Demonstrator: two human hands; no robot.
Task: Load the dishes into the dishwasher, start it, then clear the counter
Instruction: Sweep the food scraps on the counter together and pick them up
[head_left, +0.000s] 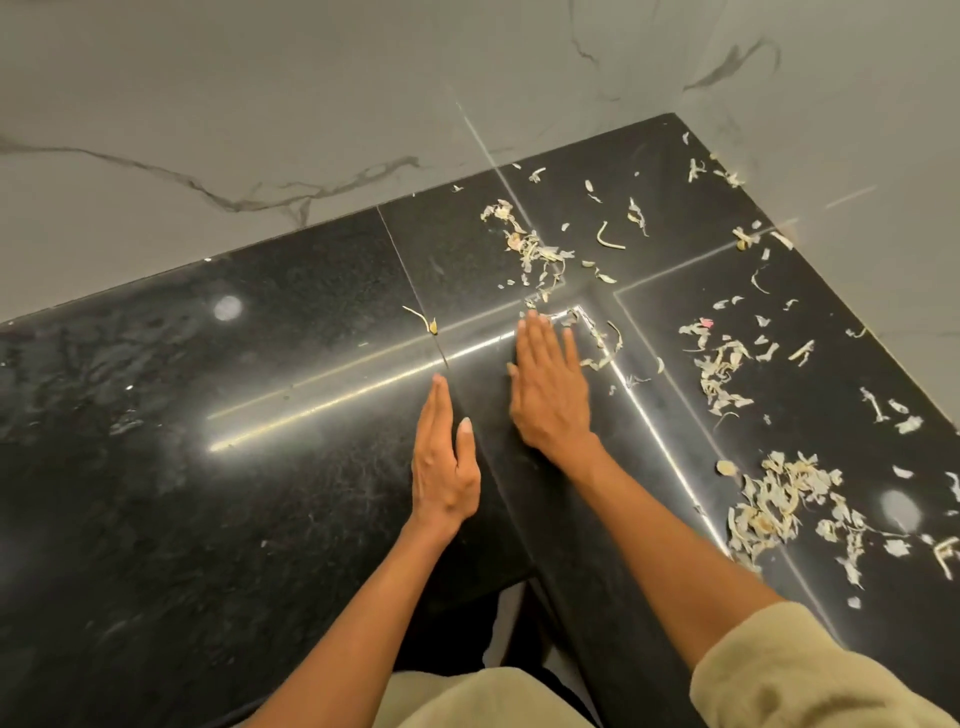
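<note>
A black stone counter (208, 441) runs round an inner corner, and pale vegetable peel scraps lie scattered over it. My right hand (550, 384) lies flat on the counter with straight fingers, its fingertips touching a small heap of peel scraps (535, 254) near the corner. My left hand (444, 462) stands on its edge beside it, fingers straight, holding nothing. A larger pile of scraps (779, 499) lies on the right arm of the counter. Another loose patch of scraps (722, 364) sits beyond it.
Grey marble wall tiles (260, 130) back the counter on two sides. The counter's inner front edge (519, 545) drops away below my arms. A single stem piece (423, 318) lies on the seam left of my hands.
</note>
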